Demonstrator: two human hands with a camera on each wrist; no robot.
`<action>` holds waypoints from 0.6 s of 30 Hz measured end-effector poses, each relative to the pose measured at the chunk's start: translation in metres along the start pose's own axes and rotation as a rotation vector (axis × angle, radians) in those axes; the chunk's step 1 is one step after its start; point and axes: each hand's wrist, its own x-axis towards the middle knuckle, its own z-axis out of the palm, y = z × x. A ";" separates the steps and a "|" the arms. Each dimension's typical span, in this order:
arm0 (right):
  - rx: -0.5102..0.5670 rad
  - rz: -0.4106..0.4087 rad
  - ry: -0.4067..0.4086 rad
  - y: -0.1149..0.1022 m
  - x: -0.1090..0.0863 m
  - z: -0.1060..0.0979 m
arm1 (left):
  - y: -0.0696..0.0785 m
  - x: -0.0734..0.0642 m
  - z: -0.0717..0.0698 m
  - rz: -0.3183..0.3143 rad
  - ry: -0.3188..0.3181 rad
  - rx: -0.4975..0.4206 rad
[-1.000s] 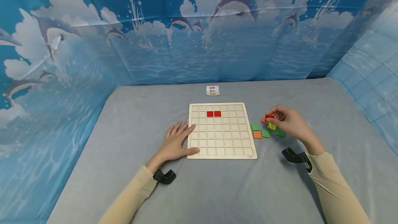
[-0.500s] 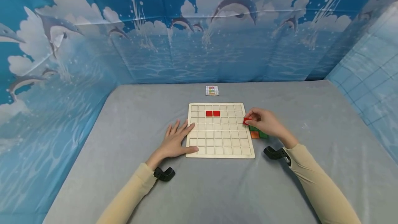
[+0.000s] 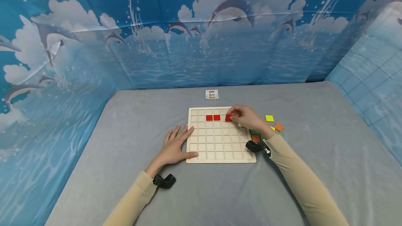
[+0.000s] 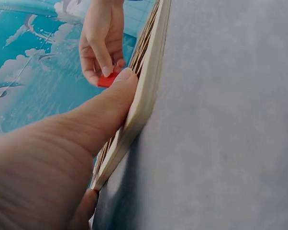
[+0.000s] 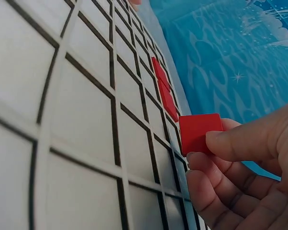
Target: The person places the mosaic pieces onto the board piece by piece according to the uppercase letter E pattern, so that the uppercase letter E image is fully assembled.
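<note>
Between thumb and fingers, my right hand (image 3: pixel 248 118) pinches a red square tile (image 5: pixel 196 133) over the upper right part of the wooden grid board (image 3: pixel 222 146). Two more red tiles (image 3: pixel 213 118) lie side by side in cells of the board's second row, left of the pinched one. My left hand (image 3: pixel 174 147) rests at the board's left edge with fingers spread, its thumb (image 4: pixel 110 105) lying on the rim. In the left wrist view, the pinched tile is partly hidden behind that thumb.
Right of the board lie loose tiles: yellow (image 3: pixel 269 118), orange (image 3: pixel 278 127) and green ones, some hidden under the right forearm. A small card (image 3: pixel 211 94) with a coloured grid pattern lies behind the board. A dolphin-print curtain (image 3: pixel 188 55) hangs behind the grey table (image 3: pixel 141 114).
My right hand has carried the red tile leftward from the loose pile to over the board. The left hand stays at the board's left edge.
</note>
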 end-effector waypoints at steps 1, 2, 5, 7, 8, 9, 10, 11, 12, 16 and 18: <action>0.008 -0.002 0.001 0.000 0.002 0.001 | 0.000 0.000 0.000 0.003 0.007 -0.001; 0.013 -0.006 0.004 -0.001 0.004 0.003 | 0.000 0.000 0.000 0.004 0.011 -0.003; 0.000 -0.030 0.013 0.001 0.009 0.007 | 0.000 -0.001 0.001 0.001 0.006 -0.007; -0.019 -0.040 0.016 0.003 0.011 0.010 | -0.001 -0.002 0.002 0.000 -0.001 -0.004; -0.023 -0.042 0.020 0.004 0.011 0.011 | -0.001 -0.003 0.002 0.001 -0.004 -0.002; -0.026 -0.043 0.021 0.004 0.012 0.011 | -0.001 -0.003 0.003 0.001 -0.006 0.000; -0.030 -0.044 0.023 0.005 0.012 0.012 | -0.002 -0.003 0.003 0.005 -0.006 0.002; -0.028 -0.045 0.026 0.004 0.013 0.012 | -0.002 -0.003 0.004 0.010 -0.002 0.004; -0.025 -0.045 0.030 0.004 0.013 0.012 | -0.003 -0.002 0.004 0.014 0.003 0.007; -0.035 -0.050 0.038 0.004 0.017 0.013 | -0.004 -0.002 0.003 0.029 0.028 0.020; -0.042 -0.048 0.038 0.003 0.018 0.014 | -0.005 -0.001 0.004 0.025 0.040 0.025</action>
